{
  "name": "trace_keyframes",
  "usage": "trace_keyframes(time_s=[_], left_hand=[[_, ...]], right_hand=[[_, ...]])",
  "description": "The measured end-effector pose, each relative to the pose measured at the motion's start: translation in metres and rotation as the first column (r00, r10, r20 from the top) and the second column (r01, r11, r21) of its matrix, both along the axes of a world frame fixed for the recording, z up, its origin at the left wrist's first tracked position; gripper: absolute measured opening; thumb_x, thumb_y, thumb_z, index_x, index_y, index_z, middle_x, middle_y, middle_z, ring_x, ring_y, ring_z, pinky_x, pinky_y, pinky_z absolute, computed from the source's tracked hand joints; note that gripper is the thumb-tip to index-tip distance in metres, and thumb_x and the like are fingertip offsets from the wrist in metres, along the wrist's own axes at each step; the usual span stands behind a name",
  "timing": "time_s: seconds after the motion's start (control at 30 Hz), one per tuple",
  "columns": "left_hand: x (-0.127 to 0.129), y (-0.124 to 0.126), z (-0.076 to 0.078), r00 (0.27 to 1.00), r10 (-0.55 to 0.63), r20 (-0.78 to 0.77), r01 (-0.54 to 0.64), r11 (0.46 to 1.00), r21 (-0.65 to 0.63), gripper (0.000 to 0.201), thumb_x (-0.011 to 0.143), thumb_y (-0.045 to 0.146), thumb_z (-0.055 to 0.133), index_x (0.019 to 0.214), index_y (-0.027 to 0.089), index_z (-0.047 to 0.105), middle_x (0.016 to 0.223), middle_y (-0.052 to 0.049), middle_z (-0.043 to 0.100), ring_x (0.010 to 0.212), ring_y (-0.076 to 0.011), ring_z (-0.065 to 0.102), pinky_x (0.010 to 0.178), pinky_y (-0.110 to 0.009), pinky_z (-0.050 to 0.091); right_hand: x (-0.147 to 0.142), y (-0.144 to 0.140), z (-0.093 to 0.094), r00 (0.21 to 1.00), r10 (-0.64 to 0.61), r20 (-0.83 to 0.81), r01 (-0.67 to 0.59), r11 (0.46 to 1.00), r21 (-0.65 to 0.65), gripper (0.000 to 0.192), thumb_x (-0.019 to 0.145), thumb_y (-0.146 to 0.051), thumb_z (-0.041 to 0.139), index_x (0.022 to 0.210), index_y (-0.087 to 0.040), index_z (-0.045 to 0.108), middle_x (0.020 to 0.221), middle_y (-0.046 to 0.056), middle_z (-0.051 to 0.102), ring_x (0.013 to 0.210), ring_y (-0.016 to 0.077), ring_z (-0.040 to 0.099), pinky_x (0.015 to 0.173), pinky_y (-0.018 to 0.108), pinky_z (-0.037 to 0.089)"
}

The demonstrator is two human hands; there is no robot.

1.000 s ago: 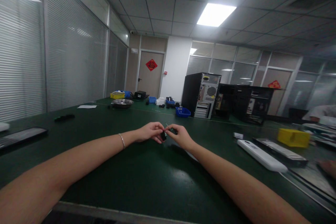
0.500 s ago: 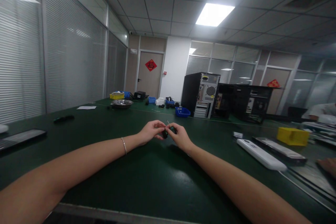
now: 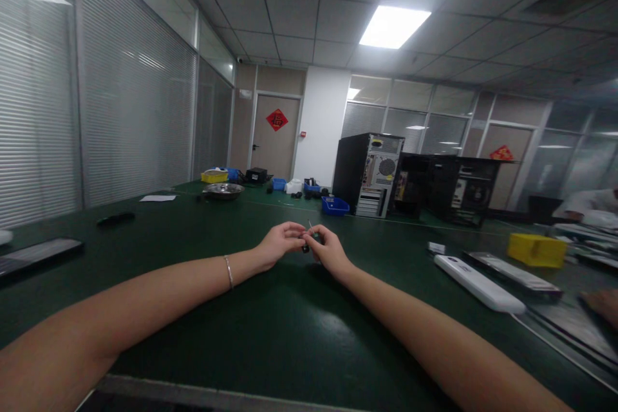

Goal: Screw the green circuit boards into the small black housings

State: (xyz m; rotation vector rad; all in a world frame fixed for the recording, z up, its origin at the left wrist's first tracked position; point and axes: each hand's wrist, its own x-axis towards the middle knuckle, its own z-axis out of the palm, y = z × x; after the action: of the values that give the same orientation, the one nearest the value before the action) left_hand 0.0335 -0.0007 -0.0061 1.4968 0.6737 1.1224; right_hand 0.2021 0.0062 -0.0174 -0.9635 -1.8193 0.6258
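My left hand (image 3: 280, 244) and my right hand (image 3: 328, 250) meet above the middle of the green table (image 3: 270, 335). Between the left fingertips is a small dark part (image 3: 305, 248), pinched and mostly covered, so its kind is hard to make out. Closed around what looks like a small screwdriver (image 3: 310, 225), my right hand lets its thin metal shaft stick up past the fingers; a bit of dark green handle shows below. The fingertips of both hands are touching or nearly so.
Right of my forearm lie a white power strip (image 3: 477, 284), a flat metal drive-like box (image 3: 514, 273) and a yellow bin (image 3: 537, 251). Computer towers (image 3: 369, 174) stand behind a blue tray (image 3: 335, 206). A metal bowl (image 3: 223, 190) is at back left. Another person's hand (image 3: 601, 306) shows at right.
The dark part between my fingers has turned slightly, and the metal shaft stands a little more upright. Both hands stay in nearly the same place.
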Motion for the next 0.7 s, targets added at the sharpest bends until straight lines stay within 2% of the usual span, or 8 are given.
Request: trace_keyframes(time_s=[0.13, 0.37, 0.5, 0.6, 0.7], left_hand=[[-0.001, 0.004, -0.002, 0.999, 0.004, -0.035, -0.004, 1.0, -0.017, 0.021, 0.089, 0.021, 0.057, 0.108, 0.012, 0.058, 0.108, -0.008, 0.061, 0.092, -0.0199, 0.062, 0.079, -0.039, 0.053], [-0.003, 0.0, 0.003, 0.99, -0.118, -0.076, 0.118, 0.993, -0.006, 0.021, 0.089, 0.021, 0.057, 0.107, 0.012, 0.059, 0.107, -0.008, 0.062, 0.094, -0.0204, 0.062, 0.081, -0.04, 0.052], [-0.003, -0.004, 0.003, 0.983, -0.146, -0.107, 0.148, 0.989, 0.009, 0.02, 0.088, 0.02, 0.058, 0.106, 0.012, 0.059, 0.102, -0.007, 0.064, 0.091, -0.0197, 0.063, 0.08, -0.04, 0.053], [-0.001, -0.002, 0.002, 0.985, -0.121, -0.123, 0.126, 0.992, 0.027, 0.016, 0.088, 0.02, 0.058, 0.101, 0.011, 0.061, 0.098, -0.006, 0.065, 0.087, -0.0186, 0.064, 0.078, -0.038, 0.053], [-0.004, 0.011, 0.004, 0.995, -0.025, -0.1, 0.03, 0.998, 0.046, 0.019, 0.089, 0.022, 0.057, 0.104, 0.012, 0.06, 0.102, -0.007, 0.064, 0.089, -0.0189, 0.063, 0.078, -0.038, 0.053]], right_hand=[[-0.001, 0.003, -0.003, 0.997, 0.035, -0.069, -0.043, 0.993, -0.108, 0.017, 0.093, -0.027, 0.054, 0.1, -0.012, 0.059, 0.08, 0.0, 0.062, 0.055, 0.0081, 0.058, 0.047, 0.02, 0.05], [-0.001, 0.002, -0.004, 0.986, 0.069, -0.154, -0.101, 0.971, -0.215, 0.017, 0.093, -0.026, 0.055, 0.101, -0.013, 0.059, 0.083, 0.0, 0.063, 0.058, 0.0091, 0.06, 0.05, 0.022, 0.051], [-0.002, 0.001, -0.003, 0.981, 0.065, -0.185, -0.11, 0.964, -0.243, 0.015, 0.092, -0.025, 0.055, 0.1, -0.012, 0.059, 0.083, 0.0, 0.063, 0.059, 0.0095, 0.06, 0.051, 0.022, 0.051], [-0.002, 0.001, -0.003, 0.979, 0.059, -0.197, -0.11, 0.96, -0.258, 0.016, 0.092, -0.026, 0.055, 0.1, -0.012, 0.059, 0.083, 0.0, 0.063, 0.06, 0.0096, 0.06, 0.051, 0.022, 0.052], [-0.001, 0.001, -0.003, 0.979, 0.053, -0.196, -0.105, 0.958, -0.266, 0.017, 0.093, -0.027, 0.055, 0.1, -0.012, 0.059, 0.084, 0.001, 0.063, 0.061, 0.0099, 0.061, 0.052, 0.023, 0.052]])
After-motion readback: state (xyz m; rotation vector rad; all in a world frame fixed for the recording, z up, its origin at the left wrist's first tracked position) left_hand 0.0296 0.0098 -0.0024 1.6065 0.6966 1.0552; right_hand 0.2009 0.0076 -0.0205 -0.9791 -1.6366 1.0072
